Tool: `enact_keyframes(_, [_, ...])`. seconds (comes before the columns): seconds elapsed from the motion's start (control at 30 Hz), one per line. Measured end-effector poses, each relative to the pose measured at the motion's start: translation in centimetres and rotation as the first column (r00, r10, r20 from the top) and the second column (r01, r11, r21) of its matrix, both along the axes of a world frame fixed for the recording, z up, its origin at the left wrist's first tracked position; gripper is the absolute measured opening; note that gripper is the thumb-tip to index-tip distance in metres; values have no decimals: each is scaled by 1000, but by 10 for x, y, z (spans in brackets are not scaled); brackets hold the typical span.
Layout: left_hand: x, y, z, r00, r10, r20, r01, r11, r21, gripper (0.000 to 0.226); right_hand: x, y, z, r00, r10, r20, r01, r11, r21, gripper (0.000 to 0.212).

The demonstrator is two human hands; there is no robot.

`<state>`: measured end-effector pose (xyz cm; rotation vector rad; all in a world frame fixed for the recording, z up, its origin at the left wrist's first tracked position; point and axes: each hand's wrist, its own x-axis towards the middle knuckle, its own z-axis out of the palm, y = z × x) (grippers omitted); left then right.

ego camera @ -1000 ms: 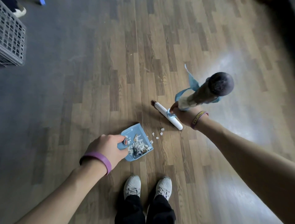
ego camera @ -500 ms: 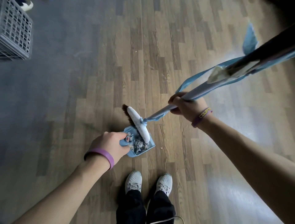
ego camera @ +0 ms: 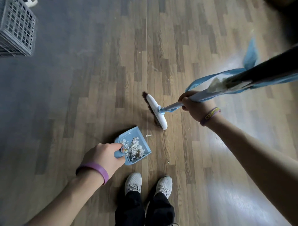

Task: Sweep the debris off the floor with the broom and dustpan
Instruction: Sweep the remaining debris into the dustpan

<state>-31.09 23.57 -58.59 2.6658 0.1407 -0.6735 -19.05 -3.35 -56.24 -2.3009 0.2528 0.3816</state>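
Beyond your light-blue plastic dustpan (ego camera: pixel 137 137): white-headed bristle broom (ego camera: pixel 156 111), drawn back; left hand (ego camera: pixel 103 156), right hand (ego camera: pixel 193 108) gripping handles; white paper scraps (ego camera: pixel 148 135) remain.

a plain indoor room; whether home or studio cannot be told. the floor (ego camera: pixel 177 48) is wood-look laminate, its staggered planks in brown and grey, with one long straight seam running up the middle. a grey plastic crate (ego camera: pixel 17 30) with a lattice of square holes (the stackable storage sort) stands on it at the far left, and a white shoe (ego camera: pixel 30 2) of another person shows just beyond. pale light glares off the planks at the right. a blue dustpan (ego camera: pixel 134 133) and a white-headed broom (ego camera: pixel 155 111) are ordinary household tools.
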Motion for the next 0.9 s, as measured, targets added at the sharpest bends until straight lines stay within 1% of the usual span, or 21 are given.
enact_keyframes(0.07, [1, -2, -3, 1000, 1, 0, -1, 1000, -9, 15, -7, 9, -19, 995, 95, -32, -97, 991, -90, 26])
enact_keyframes(0.13, [2, -3, -5, 1000, -9, 9, 9, 1000, -15, 19, -12, 23, -28, 993, 117, -27, -120, 983, -142, 35])
enact_keyframes(0.17, [2, -3, -5, 1000, -6, 12, 6, 1000, -15, 18, -14, 33, -28, 990, 141, -8, -141, 979, -150, 44])
enact_keyframes(0.23, [4, -2, -6, 1000, 1, 13, -1, 1000, -9, 16, -20, 54, -24, 979, 205, 1, -203, 969, -141, 68])
enact_keyframes(0.27, [5, -1, -6, 1000, 0, 14, 0, 1000, -7, 15, -23, 61, -22, 984, 181, -4, -180, 977, -116, 74])
enact_keyframes(0.3, [6, 1, -6, 1000, 3, 12, -3, 1000, -7, 15, -24, 67, -22, 992, 122, -8, -123, 990, -76, 72])
enact_keyframes(0.33, [7, 4, -6, 1000, 9, 8, -9, 1000, -10, 15, -25, 70, -22, 998, 60, -7, -60, 998, -28, 63])
enact_keyframes(0.37, [9, 7, -6, 1000, 15, 7, -15, 1000, -15, 15, -26, 71, -22, 1000, 15, -7, -15, 1000, 26, 49])
enact_keyframes(0.43, [9, 13, -8, 1000, 22, 12, -22, 999, -25, 16, -26, 68, -19, 1000, -26, -1, 26, 995, 101, 23])
enact_keyframes(0.47, [9, 15, -8, 1000, 24, 14, -24, 999, -29, 16, -26, 67, -16, 1000, -28, 4, 27, 993, 117, 18])
enact_keyframes(0.6, [6, 24, -10, 999, 42, 9, -42, 998, -40, 15, -30, 63, -1, 995, 42, 86, -54, 988, 144, 18])
enact_keyframes(0.67, [4, 26, -9, 999, 34, 2, -34, 998, -46, 15, -30, 54, 5, 993, 38, 112, -55, 987, 151, 16])
enact_keyframes(0.73, [3, 25, -7, 1000, 18, 2, -18, 999, -48, 13, -29, 41, 13, 992, -5, 127, -15, 988, 153, 26])
enact_keyframes(0.8, [5, 23, -4, 1000, 14, -3, -15, 998, -65, 9, -28, 28, 22, 989, -94, 118, 70, 979, 191, 33])
enact_keyframes(0.83, [5, 21, -2, 1000, 3, -9, -4, 998, -69, 7, -28, 21, 26, 985, -131, 109, 107, 974, 200, 33])
enact_keyframes(0.9, [6, 15, 0, 998, -63, -19, 62, 997, -52, 7, -30, 8, 33, 981, -173, 91, 154, 970, 187, 28])
